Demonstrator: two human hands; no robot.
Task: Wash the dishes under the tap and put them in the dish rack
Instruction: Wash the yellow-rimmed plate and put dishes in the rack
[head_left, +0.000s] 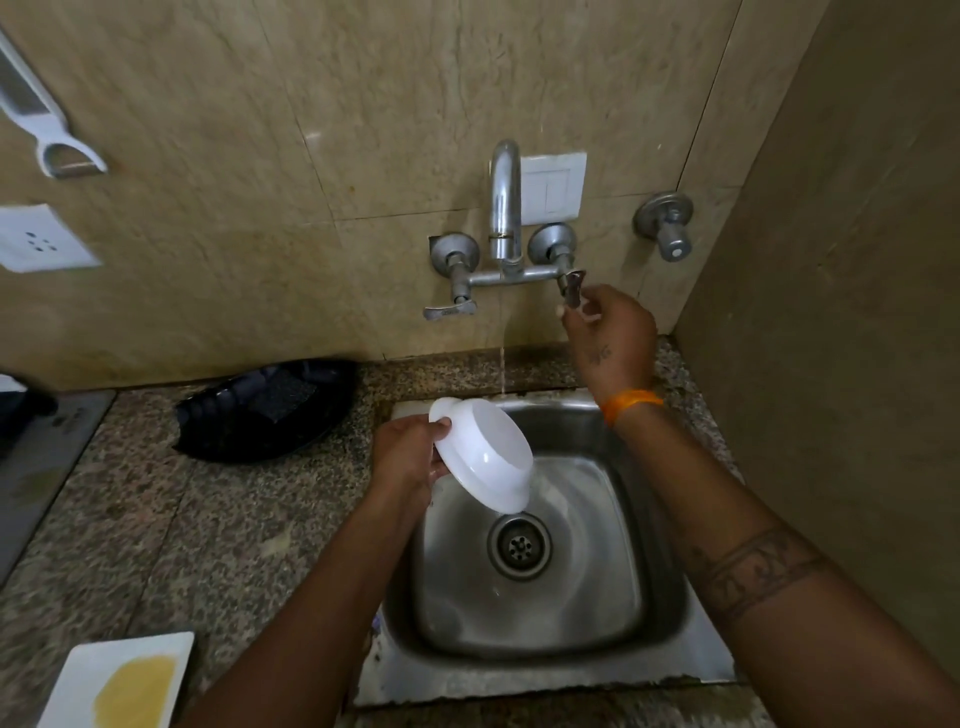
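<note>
While the left hand (410, 457) grips the white bowl (480, 457) by its rim, tilted over the sink (649, 613) with water draining off its low edge toward the drain (519, 545), the right hand (610, 332) pinches the tap handle (571, 288). A thin stream (502, 358) falls just behind the bowl. The black dish rack (265, 410) sits on the counter left of the sink, so only 1 hand is close to it: the left, I'd guess, swings the bowl over.
</note>
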